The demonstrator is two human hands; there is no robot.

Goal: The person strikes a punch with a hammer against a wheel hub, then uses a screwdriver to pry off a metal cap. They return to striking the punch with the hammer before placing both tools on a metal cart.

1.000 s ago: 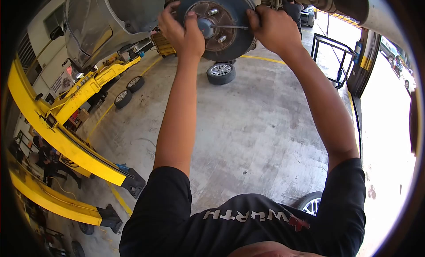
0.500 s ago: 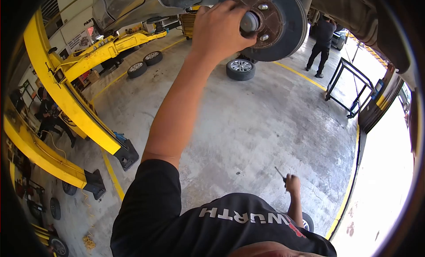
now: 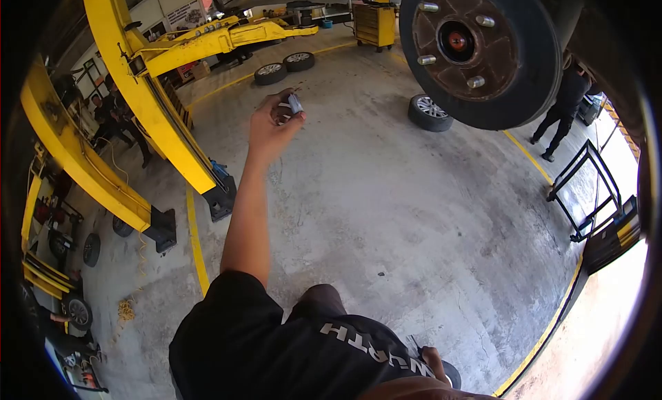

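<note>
My left hand point(image 3: 270, 134) is raised over the floor, its fingers closed around a grey metal hub dust cap point(image 3: 295, 103). To the right of it, above, hangs a brake disc point(image 3: 538, 62) with a rusty hub face point(image 3: 498, 45) and several bare studs. The hub's round centre hole point(image 3: 456, 41) is uncovered and shows something reddish inside. Low by my body, my right hand point(image 3: 433, 362) is closed on a thin dark tool point(image 3: 415, 343) that looks like a screwdriver. My shirt hides part of that hand.
A yellow lift post point(image 3: 148, 103) with its arm point(image 3: 227, 41) stands at left. Wheels point(image 3: 430, 112) lie on the floor, near a yellow tool cabinet point(image 3: 374, 24). A black frame trolley point(image 3: 589, 193) and a person point(image 3: 565, 103) are at right. Other people point(image 3: 114, 114) are at far left.
My left hand has come away from the hub, down and left, with the dust cap in it. The hub centre now shows uncovered. My right hand has drawn closer to my body with the tool.
</note>
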